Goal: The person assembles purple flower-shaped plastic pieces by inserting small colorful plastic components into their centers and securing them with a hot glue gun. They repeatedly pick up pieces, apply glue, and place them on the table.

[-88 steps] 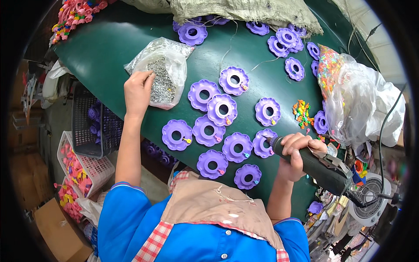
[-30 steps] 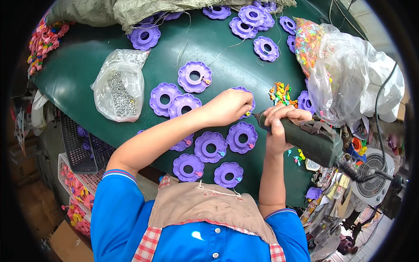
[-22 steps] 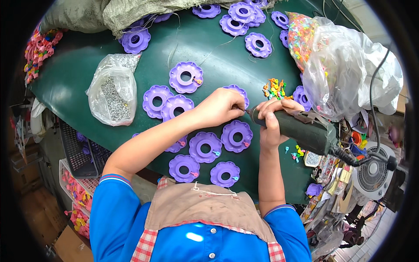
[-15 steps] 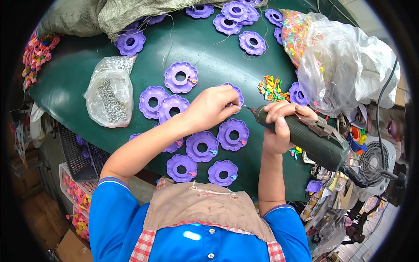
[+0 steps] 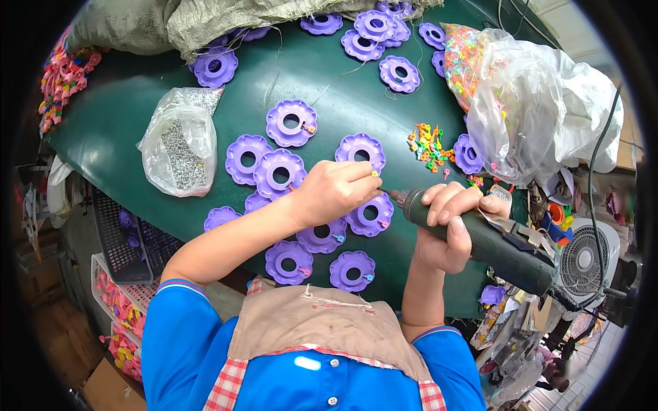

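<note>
My right hand (image 5: 449, 222) is wrapped round a dark green electric screwdriver (image 5: 507, 252), its thin bit pointing left. My left hand (image 5: 339, 186) has its fingertips pinched together right by the bit's tip; whatever they hold is too small to make out. Just beyond those fingers lies a purple flower-shaped ring (image 5: 351, 145) with a small yellow piece (image 5: 375, 173) at its near edge. Another purple ring (image 5: 385, 216), bearing a pink piece, sits under the bit and fingertips. Several similar rings, some with small coloured pieces on them, lie around my left forearm.
A pile of small coloured plastic pieces (image 5: 428, 147) lies on the green table (image 5: 329, 75). At left stands a clear bag of small metal screws (image 5: 179, 154). Big plastic bags (image 5: 541, 96) fill the far right. A sack (image 5: 226, 24) and more rings line the back; a fan (image 5: 584, 259) stands at right.
My left hand has come nearer to me, off the far ring, which now shows with its yellow piece. The screwdriver in my right hand has shifted slightly nearer too.
</note>
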A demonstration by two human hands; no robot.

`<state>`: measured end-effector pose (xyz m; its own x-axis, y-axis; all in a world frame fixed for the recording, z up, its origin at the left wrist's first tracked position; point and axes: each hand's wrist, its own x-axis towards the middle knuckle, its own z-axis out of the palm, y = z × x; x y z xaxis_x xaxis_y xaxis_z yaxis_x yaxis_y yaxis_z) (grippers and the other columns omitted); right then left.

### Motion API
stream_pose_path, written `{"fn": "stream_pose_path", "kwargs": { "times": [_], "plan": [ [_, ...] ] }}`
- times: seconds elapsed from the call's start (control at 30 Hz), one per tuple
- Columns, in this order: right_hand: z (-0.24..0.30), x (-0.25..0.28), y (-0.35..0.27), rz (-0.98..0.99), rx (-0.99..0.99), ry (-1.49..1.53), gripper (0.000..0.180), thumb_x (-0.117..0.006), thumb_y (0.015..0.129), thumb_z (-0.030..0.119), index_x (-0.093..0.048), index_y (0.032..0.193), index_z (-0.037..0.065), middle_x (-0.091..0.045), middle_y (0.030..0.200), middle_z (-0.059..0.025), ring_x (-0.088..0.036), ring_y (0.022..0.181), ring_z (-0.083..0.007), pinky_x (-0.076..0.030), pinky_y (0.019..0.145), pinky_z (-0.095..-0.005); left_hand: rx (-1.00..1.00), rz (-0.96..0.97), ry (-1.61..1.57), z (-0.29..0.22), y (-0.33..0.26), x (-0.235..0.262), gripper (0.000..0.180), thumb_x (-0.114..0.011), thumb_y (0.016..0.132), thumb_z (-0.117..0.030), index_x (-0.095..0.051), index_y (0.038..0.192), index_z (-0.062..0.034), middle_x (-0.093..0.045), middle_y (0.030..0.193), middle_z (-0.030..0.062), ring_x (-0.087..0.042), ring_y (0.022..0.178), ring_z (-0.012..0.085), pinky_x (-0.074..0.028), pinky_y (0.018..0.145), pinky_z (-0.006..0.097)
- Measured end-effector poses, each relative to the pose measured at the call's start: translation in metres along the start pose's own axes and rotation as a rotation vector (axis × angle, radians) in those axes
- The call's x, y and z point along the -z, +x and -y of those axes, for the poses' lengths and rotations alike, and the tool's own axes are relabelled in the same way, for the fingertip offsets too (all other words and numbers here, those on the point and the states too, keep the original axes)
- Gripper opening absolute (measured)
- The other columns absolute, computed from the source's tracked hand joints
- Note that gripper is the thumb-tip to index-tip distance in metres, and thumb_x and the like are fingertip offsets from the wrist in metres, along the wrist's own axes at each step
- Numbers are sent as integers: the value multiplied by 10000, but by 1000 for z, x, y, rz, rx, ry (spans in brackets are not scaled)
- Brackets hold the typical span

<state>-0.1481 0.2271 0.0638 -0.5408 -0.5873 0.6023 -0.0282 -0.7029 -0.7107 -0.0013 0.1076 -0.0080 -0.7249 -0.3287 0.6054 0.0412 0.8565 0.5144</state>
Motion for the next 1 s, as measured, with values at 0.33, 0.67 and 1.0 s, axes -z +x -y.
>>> {"fn": "stream_pose_path", "kwargs": {
  "times": [0.33, 0.67, 1.0],
  "plan": [
    [11, -8, -1, -12, -20, 95, 491, -633, 877, -3, -445, 1319, 97, -586, 772, -93, -589, 634, -212, -575, 729, -439, -42, -14, -86, 0, -7, 9, 181, -833, 836, -100, -693, 940, -54, -613, 813, 55, -677, 677, 237, -563, 564, 363],
    [-9, -4, 0, 54, 33, -133, 474, -677, 891, 5, -422, 1288, 57, -582, 704, -87, -583, 589, -199, -582, 658, -422, 28, -17, -179, 8, -5, 10, 199, -820, 860, -134, -666, 941, -38, -627, 846, 91, -680, 736, 288, -554, 610, 400],
    [-54, 7, -6, 62, 25, -195, 465, -651, 866, -90, -391, 1228, 44, -588, 735, -97, -590, 594, -193, -594, 623, -397, 378, 262, -461, 45, 30, -5, 164, -772, 843, -99, -658, 884, 12, -682, 814, 163, -696, 784, 342, -542, 699, 434]
  ]
}}
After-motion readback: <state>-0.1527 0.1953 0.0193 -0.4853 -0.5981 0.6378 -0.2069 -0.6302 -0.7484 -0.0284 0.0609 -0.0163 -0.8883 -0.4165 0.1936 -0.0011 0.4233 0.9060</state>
